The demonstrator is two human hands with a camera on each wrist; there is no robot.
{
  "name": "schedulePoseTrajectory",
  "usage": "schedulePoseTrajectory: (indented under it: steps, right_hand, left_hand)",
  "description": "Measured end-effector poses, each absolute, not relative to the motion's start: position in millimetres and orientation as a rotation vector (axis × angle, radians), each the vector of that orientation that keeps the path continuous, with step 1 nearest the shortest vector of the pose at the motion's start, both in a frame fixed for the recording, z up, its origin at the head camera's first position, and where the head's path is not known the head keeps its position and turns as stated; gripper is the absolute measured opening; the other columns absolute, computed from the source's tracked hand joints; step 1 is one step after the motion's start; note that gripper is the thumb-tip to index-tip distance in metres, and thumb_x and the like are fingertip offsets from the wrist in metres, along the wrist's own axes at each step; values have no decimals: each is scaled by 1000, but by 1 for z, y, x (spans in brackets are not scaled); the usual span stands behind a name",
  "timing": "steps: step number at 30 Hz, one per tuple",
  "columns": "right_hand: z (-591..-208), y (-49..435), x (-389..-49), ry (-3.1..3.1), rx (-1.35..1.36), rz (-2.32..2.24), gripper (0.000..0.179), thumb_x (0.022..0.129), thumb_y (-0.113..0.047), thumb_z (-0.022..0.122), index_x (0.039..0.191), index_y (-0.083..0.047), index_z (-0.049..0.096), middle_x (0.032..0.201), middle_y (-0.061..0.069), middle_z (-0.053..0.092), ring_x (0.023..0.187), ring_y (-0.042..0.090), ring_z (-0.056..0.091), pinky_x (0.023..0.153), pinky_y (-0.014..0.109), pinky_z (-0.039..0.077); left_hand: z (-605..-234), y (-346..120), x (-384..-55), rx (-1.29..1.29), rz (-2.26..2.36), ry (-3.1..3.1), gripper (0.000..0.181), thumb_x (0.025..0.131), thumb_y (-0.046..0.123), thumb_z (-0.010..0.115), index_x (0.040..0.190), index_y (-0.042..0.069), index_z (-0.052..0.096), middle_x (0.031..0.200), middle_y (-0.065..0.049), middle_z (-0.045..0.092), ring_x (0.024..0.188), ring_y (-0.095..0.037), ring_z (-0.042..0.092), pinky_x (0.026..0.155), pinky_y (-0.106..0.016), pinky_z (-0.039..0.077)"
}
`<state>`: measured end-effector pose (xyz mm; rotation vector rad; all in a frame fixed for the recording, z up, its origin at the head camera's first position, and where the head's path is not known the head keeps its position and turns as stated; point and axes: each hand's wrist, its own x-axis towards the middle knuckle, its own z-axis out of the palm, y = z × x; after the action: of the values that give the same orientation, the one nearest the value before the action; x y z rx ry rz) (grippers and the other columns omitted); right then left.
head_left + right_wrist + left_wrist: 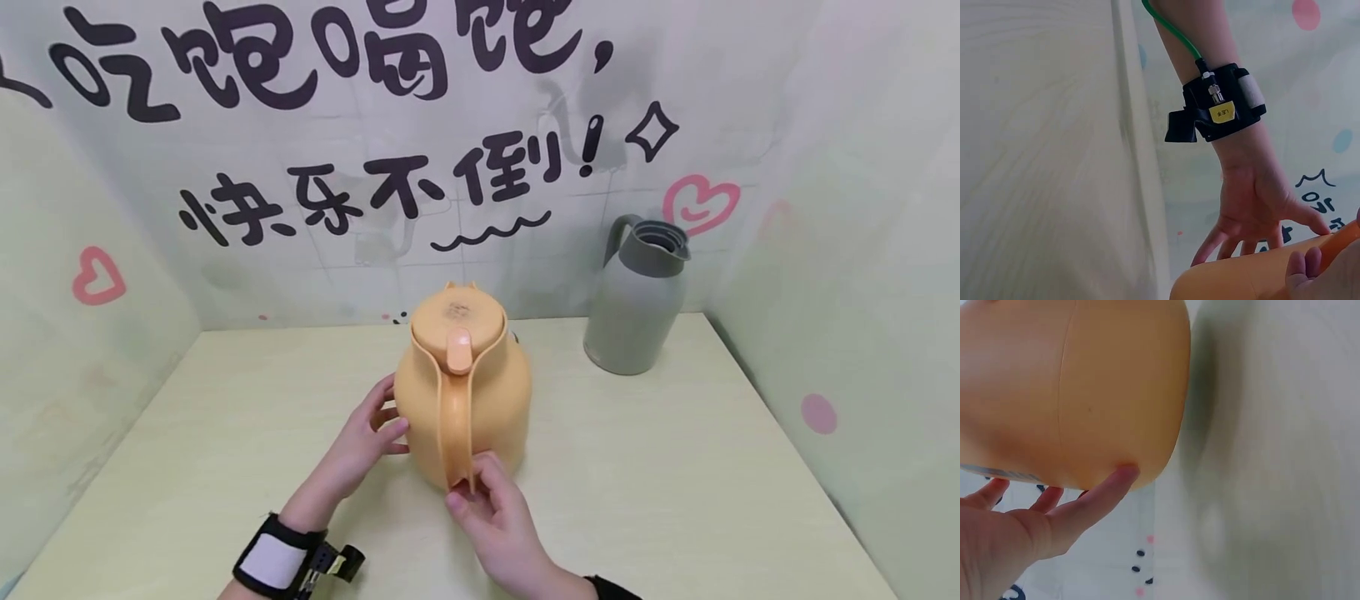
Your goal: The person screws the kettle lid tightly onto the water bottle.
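Orange jug, upright, handle facing viewer

Cannot see, in the head view, the far side of the orange jug, or all the fingers of the right hand at the handle's lower end. Cannot read the smudged mark on the lid, nor the blurred grey print in the left wrist view. Cannot see the whole left hand, cropped by that view's left edge, or the whole jug and right hand in the right wrist view.
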<state>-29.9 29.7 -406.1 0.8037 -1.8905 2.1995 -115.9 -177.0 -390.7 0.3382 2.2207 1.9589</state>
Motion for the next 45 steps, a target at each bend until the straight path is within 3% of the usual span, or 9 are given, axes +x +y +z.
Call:
schedulePoseTrajectory:
  steps: [14, 22, 32, 38, 45]
  right_hand:
    - [-385, -22, -72, -1898, 941, 2212, 19, 91, 3, 61, 109, 4, 55, 104, 13, 47, 95, 18, 52, 87, 32, 49]
    - [-378, -46, -112, -1965, 1010, 2152, 22, 92, 3, 59, 113, 3, 53, 106, 14, 46, 95, 22, 53, 87, 31, 48]
    - [-387, -56, -154, -2103, 991, 2062, 23, 93, -2, 60, 115, 2, 54, 105, 15, 47, 92, 12, 48, 82, 26, 46]
    - [-396, -60, -170, -2133, 965, 2069, 23, 94, -3, 60, 116, 1, 55, 103, 10, 47, 92, 10, 47, 81, 24, 46]
    - [-409, -63, -180, -2154, 920, 2084, 24, 94, 0, 58, 117, 4, 55, 107, 17, 47, 91, 10, 47, 79, 20, 44]
  left_hand:
    - [-359, -239, -148, 410, 1865, 2332, 59, 102, 17, 47, 151, 4, 17, 138, -29, 29, 113, -37, 46, 73, -45, 54]
    - [-350, -262, -190, 356, 1859, 2310, 58, 104, 30, 38, 153, 11, 14, 154, -18, 15, 130, -40, 28, 81, -50, 50]
    - [-360, -275, -228, 365, 1936, 2210, 66, 101, 43, 40, 154, 18, 11, 150, -15, 20, 124, -31, 31, 87, -60, 42]
    - [-373, -277, -244, 330, 1976, 2184, 63, 103, 36, 40, 154, 15, 11, 149, -17, 19, 128, -36, 27, 90, -67, 36]
    - [-385, -277, -256, 290, 1997, 2142, 58, 104, 24, 39, 154, 12, 10, 150, -19, 17, 129, -36, 25, 91, -66, 35]
